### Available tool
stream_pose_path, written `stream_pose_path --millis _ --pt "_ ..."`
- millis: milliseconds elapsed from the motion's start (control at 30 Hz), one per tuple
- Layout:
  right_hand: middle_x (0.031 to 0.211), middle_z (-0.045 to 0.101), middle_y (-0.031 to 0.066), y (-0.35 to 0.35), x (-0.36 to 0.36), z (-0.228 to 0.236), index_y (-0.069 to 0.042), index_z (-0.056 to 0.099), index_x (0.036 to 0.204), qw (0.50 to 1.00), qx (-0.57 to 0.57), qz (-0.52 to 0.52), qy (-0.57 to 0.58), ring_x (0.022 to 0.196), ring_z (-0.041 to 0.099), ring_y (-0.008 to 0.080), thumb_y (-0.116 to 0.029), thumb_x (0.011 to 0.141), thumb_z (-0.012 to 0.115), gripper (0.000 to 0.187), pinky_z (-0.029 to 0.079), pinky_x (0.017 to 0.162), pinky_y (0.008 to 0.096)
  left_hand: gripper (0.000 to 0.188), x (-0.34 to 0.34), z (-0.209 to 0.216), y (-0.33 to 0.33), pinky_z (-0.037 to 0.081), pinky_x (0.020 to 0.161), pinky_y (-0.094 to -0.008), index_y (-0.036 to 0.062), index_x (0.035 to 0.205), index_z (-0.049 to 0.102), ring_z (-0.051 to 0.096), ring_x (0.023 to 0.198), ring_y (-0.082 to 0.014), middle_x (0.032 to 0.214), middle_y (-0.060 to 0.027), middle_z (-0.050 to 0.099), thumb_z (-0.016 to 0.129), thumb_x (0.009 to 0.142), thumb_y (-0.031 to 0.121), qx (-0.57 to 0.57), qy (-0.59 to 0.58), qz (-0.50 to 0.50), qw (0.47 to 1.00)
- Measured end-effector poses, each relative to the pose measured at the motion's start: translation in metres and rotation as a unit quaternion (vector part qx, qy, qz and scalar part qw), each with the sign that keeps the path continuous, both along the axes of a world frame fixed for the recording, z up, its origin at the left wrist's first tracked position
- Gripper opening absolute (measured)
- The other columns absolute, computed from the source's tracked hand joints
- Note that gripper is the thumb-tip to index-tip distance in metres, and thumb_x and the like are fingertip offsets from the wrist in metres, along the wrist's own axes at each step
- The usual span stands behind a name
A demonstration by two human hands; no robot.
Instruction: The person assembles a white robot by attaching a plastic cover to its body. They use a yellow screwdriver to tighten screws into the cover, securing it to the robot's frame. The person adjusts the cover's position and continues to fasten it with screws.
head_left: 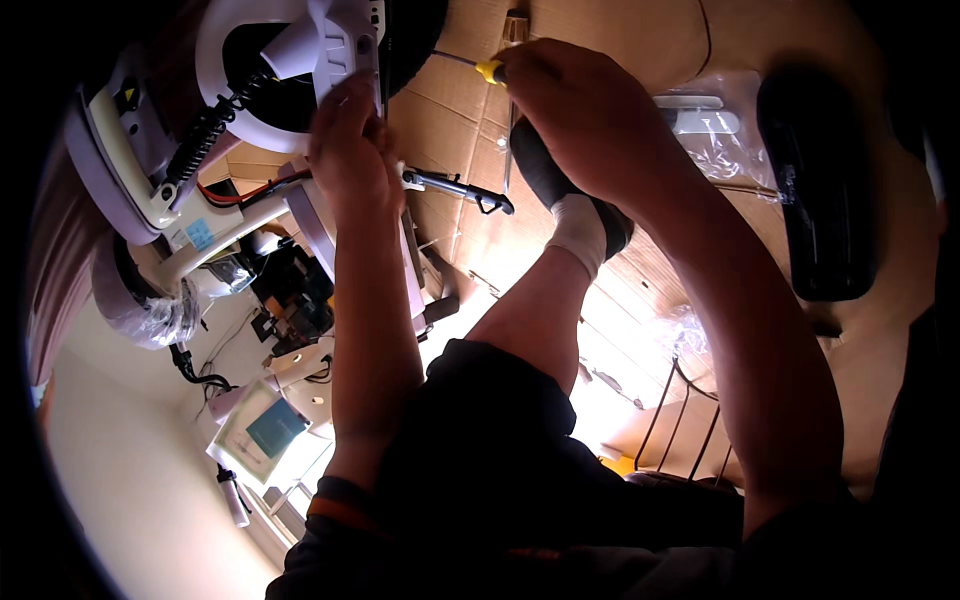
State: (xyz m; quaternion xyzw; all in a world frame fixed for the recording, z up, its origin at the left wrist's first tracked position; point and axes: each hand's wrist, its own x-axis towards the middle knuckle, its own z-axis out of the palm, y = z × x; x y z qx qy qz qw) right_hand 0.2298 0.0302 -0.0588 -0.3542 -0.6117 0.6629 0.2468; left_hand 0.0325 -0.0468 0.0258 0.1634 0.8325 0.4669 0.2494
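Note:
A two-wheeled vehicle with pale lilac and white body parts lies tipped over at the upper left. My left hand (355, 150) is closed around the lower end of a pale plastic cover (345, 50) beside the dark wheel (415, 40). In my right hand (585, 110) is a screwdriver (489, 71) with a yellow and black handle. Its thin shaft points left toward the wheel; the tip is hard to make out. A black coil-spring shock absorber (205, 140) sits left of the cover. Below my left hand, a kickstand (460, 188) sticks out to the right.
Flattened cardboard (440, 130) covers the floor. At the right lie a long black padded piece (815, 190) and a clear plastic bag (725, 125) with pale parts. My shoe (540, 165) rests between my arms. Thin dark metal rods (685, 420) stand near my right elbow.

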Motion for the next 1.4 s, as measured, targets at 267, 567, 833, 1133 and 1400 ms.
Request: stream_pose_path --millis 267,567,833,1133,1400 --pt "0.084 0.072 0.0097 0.012 0.023 -0.019 -0.008 0.069 0.128 0.987 -0.157 0.043 0.011 0.074 0.069 0.0173 -0.04 0.097 0.061 0.045 0.055 0.071 0.0321 0.036 0.001 -0.043 -0.034 0.058 0.1 -0.039 -0.0086 0.134 0.05 0.067 0.105 -0.0292 0.115 -0.0189 0.063 0.047 0.099 -0.006 0.11 -0.538 0.056 0.834" --pt "0.109 0.074 0.013 0.013 0.028 -0.03 -0.009 0.067 0.131 0.988 -0.119 0.093 -0.001 0.094 0.074 0.0215 -0.037 0.103 0.06 0.04 0.058 0.079 0.0323 0.034 -0.006 -0.059 -0.042 0.056 0.106 -0.0379 -0.0048 0.135 0.054 0.067 0.115 -0.0301 0.128 -0.0208 0.064 0.046 0.102 -0.004 0.117 -0.554 0.015 0.824" --pt "0.108 0.074 0.0149 -0.003 0.03 -0.031 -0.008 0.068 0.128 0.992 -0.055 0.115 0.005 0.095 0.075 0.0239 -0.031 0.101 0.061 0.036 0.059 0.08 0.0347 0.025 -0.01 -0.056 -0.052 0.059 0.089 -0.0295 -0.004 0.128 0.057 0.065 0.099 -0.0228 0.112 -0.0142 0.065 0.049 0.107 0.008 0.118 -0.571 0.059 0.81" --pt "0.112 0.074 0.0133 -0.011 0.027 -0.03 -0.007 0.069 0.125 0.987 -0.064 0.145 -0.003 0.099 0.074 0.0242 -0.024 0.102 0.061 0.03 0.058 0.088 0.0338 0.024 -0.03 -0.047 -0.069 0.042 0.064 -0.0225 0.0023 0.12 0.06 0.046 0.077 -0.0124 0.097 -0.0056 0.059 0.061 0.103 0.02 0.098 -0.556 0.011 0.825" --pt "0.108 0.075 0.0134 -0.004 0.031 -0.033 -0.007 0.073 0.12 0.983 -0.076 0.163 0.027 0.097 0.074 0.0253 -0.025 0.099 0.064 0.03 0.058 0.089 0.0363 0.016 -0.027 -0.042 -0.076 0.04 0.066 -0.0223 0.0068 0.107 0.06 0.041 0.076 -0.0112 0.094 -0.0037 0.055 0.062 0.104 0.022 0.066 -0.535 -0.01 0.842"
